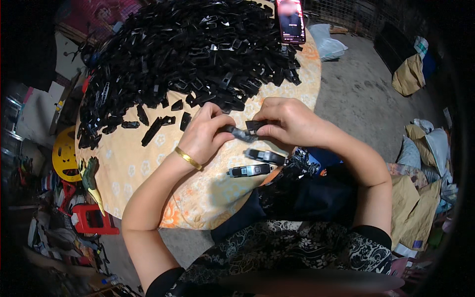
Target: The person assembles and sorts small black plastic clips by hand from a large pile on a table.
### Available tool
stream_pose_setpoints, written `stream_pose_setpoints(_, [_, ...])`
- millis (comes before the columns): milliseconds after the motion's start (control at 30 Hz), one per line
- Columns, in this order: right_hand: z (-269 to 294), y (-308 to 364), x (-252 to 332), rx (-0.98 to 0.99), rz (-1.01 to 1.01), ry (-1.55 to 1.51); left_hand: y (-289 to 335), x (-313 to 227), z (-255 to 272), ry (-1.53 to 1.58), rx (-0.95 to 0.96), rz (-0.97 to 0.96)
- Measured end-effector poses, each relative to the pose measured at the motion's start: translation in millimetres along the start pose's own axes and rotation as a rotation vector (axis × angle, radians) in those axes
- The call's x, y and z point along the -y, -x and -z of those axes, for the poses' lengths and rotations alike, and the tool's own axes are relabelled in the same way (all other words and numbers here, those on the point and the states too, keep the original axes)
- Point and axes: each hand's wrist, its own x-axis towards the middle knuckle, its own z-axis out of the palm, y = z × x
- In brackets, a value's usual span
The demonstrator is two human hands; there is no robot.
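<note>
Over the near part of the table, both my hands are closed around small black plastic parts and held close together. My left hand (207,129), with a gold bracelet at its wrist, pinches a slightly blurred black plastic clip part (240,134). Between the thumb and fingers of my right hand (286,120) is a flat black plastic piece (253,125), which meets the clip part or overlaps it; the exact contact is blurred. Nearer to me lie two black plastic clips with grey inner parts, one clip (267,157) behind the other clip (249,171).
A big heap of loose black plastic parts (198,54) covers the table's far side. A lit phone (291,22) stands at its far right edge. The tablecloth (133,183) is pale orange and flowered. Paper sacks (409,75) and plastic bags (329,43) lie on the floor to the right.
</note>
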Motion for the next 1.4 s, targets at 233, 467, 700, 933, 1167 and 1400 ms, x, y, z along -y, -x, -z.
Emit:
stream_pose_setpoints(233, [-1, 3, 8, 0.021, -0.01, 0.217, 6, -11, -12, 0.043, -0.105, 0.059])
stream_pose_setpoints(467, [-10, -6, -3, -0.05, 0.096, 0.196, 1, -7, -13, 0.029, -0.164, -0.022])
stream_pose_setpoints(700, [-29, -6, -22, -0.098, 0.188, -0.053, 4, -8, -20, 0.094, -0.145, -0.009])
stream_pose_setpoints(933, [-15, -8, -8, 0.096, 0.125, 0.014, 0, -18, 34, -0.04, 0.204, 0.12])
stream_pose_setpoints(1167, [-11, -13, -19, -0.119, 0.083, 0.05, 26, 56, 100, -0.816, 0.108, 0.637])
stream_pose_setpoints(1400, [-22, -22, -37, -0.088, -0.022, 0.396, 16, 55, 94, -0.581, 0.128, 0.646])
